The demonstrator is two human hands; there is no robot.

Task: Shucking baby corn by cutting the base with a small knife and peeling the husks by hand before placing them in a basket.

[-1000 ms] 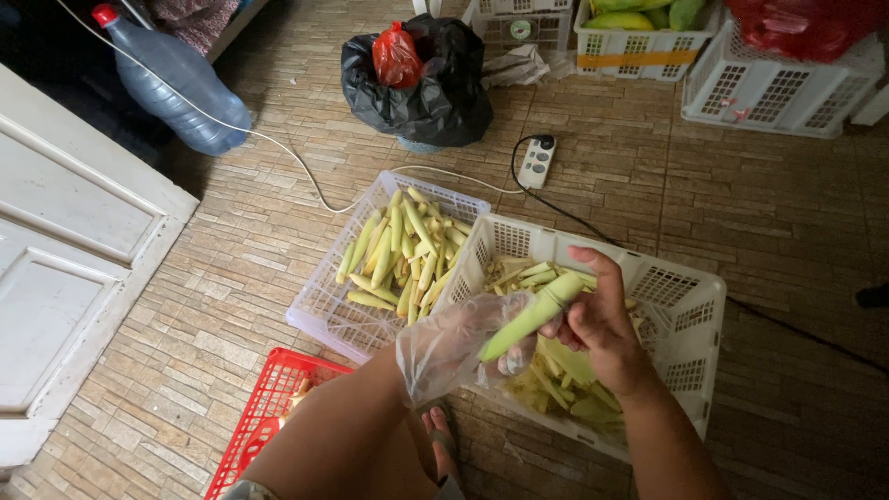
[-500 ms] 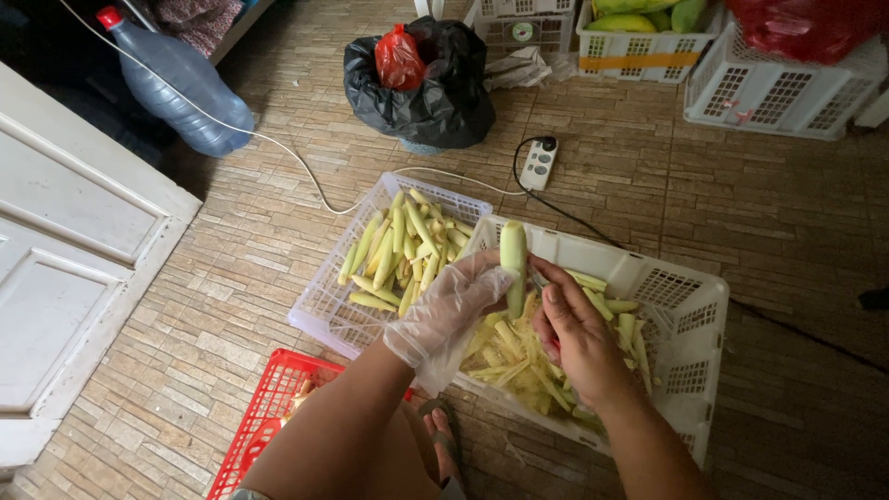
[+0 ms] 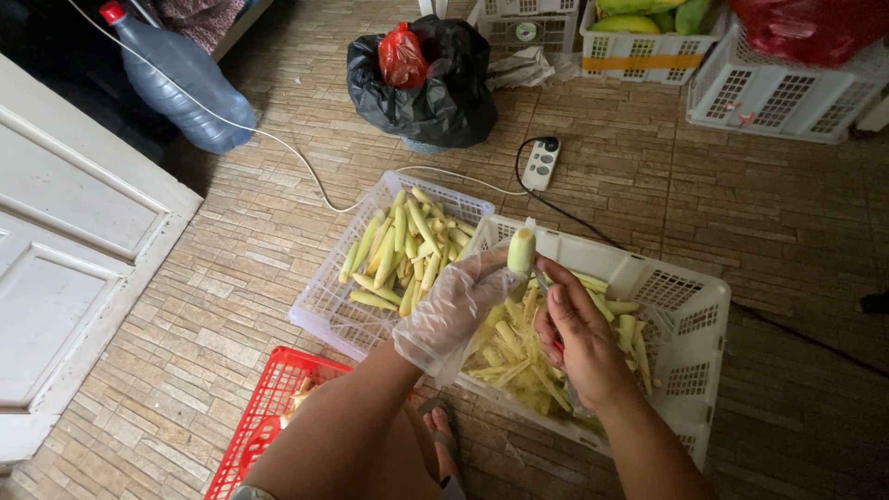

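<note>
The pale green vegetable piece (image 3: 521, 250) stands nearly upright, its rounded top end pointing up, held above the white slatted basket (image 3: 685, 306). It is short, smooth and light yellow-green, with its lower part hidden by the fingers of the left hand (image 3: 458, 306), which wears a clear plastic glove. The bare right hand (image 3: 579, 338) sits just beside it on the right, holding a small tool with a red handle against its lower side; the blade itself is mostly hidden by the fingers.
</note>
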